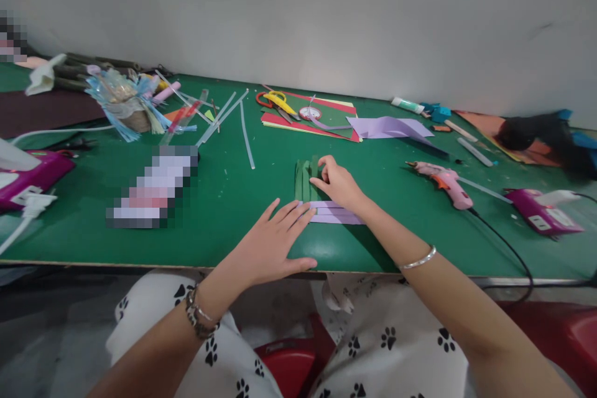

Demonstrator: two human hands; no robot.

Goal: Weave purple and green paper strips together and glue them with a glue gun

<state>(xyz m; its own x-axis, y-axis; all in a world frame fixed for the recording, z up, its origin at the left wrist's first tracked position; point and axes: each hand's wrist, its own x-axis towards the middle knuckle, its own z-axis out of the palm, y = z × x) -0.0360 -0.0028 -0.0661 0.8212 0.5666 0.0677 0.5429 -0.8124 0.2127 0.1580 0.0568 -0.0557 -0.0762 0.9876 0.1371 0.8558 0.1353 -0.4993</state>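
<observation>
My left hand [273, 239] lies flat on the green table [224, 199], fingers spread, its fingertips touching the left end of some lilac paper strips [333, 212]. My right hand [338, 183] rests over those strips with its fingers curled, pinching at several dark green paper strips [304, 179] that lie crosswise to the lilac ones. What exactly the fingertips grip is partly hidden.
A pink glue gun [445, 183] with a black cord lies right of my hands. Behind are yellow-handled scissors [278, 102] on red and green card sheets [317, 118], a lilac sheet [392, 127], clear glue sticks [245, 134], a ribbon bouquet [125, 102], and purple power strips [543, 214].
</observation>
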